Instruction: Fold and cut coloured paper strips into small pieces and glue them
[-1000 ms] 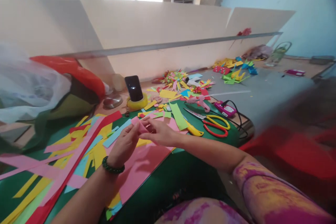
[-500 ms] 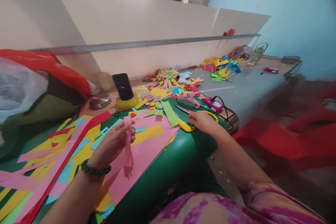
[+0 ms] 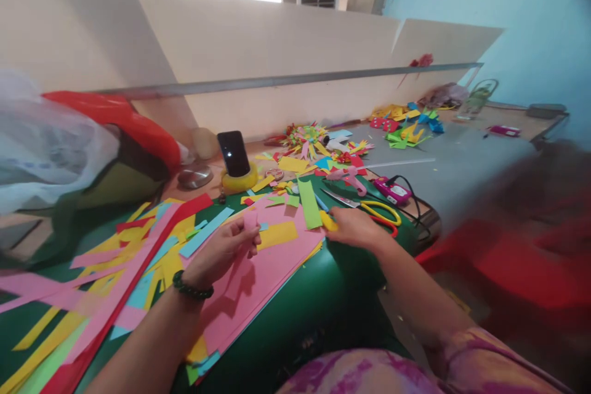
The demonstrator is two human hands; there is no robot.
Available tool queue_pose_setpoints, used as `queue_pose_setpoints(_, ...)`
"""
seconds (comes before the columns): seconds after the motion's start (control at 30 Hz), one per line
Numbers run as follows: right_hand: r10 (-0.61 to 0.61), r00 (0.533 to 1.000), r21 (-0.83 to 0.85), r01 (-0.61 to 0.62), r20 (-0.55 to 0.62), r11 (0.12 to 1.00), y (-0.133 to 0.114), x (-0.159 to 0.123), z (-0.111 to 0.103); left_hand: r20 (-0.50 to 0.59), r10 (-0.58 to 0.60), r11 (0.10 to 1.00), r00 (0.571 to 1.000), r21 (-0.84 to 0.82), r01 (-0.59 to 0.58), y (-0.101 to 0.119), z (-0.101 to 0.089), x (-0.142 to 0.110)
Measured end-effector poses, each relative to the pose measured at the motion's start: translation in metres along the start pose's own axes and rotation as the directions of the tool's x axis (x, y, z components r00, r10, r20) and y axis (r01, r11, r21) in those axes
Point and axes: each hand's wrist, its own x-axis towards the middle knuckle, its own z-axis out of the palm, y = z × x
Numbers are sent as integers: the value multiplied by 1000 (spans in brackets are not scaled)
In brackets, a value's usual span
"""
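Note:
My left hand (image 3: 220,251) pinches the top of a folded pink paper strip (image 3: 244,258), which hangs down over a large pink sheet (image 3: 272,271) on the green mat (image 3: 300,314). A dark bead bracelet sits on that wrist. My right hand (image 3: 354,228) lies further right at the mat's edge, its fingers closed round a yellow cutter (image 3: 328,221) whose tip sticks out to the left. Scissors with red and yellow handles (image 3: 382,213) lie just behind that hand.
Loose coloured paper strips (image 3: 115,258) cover the left of the mat. A phone (image 3: 234,153) stands in a yellow tape roll (image 3: 241,183). A pink glue gun (image 3: 351,178), a pink device with cable (image 3: 392,189), folded paper shapes (image 3: 314,138) and plastic bags (image 3: 69,141) surround them.
My right hand let go of the pink strip, reached right and closed on the yellow cutter. My left hand kept the strip and lowered it slightly.

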Motion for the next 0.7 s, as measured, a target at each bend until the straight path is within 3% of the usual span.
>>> queue_pose_setpoints(0.1, 90, 996, 16, -90, 8, 996, 25, -15, -5, 50, -3, 1000, 999, -1, 3, 0, 2, -1)
queue_pose_setpoints(0.23, 115, 970, 169, -79, -215, 982, 49, -42, -8, 89, -33, 999, 995, -25, 36, 1, 5, -1)
queue_pose_setpoints(0.33, -27, 922, 298, 153, -386, 942, 43, -64, -9, 103, -62, 997, 993, -48, 67, 0, 6, -1)
queue_pose_setpoints(0.4, -208, 885, 310, 353, -416, 883, 30, -75, -8, 118, -64, 996, 991, -54, 71, -1, 5, -1)
queue_pose_setpoints(0.47, -336, 844, 297, 476, -418, 828, 16, -81, -8, 137, -62, 996, 989, -57, 70, -1, 4, -1)
queue_pose_setpoints(0.57, -402, 813, 280, 538, -420, 795, 5, -80, -6, 168, -65, 995, 984, -59, 75, 1, 3, -3)
queue_pose_setpoints(0.7, -426, 812, 253, 544, -398, 800, 2, -74, -3, 219, -85, 995, 972, -30, 94, 4, 5, -6)
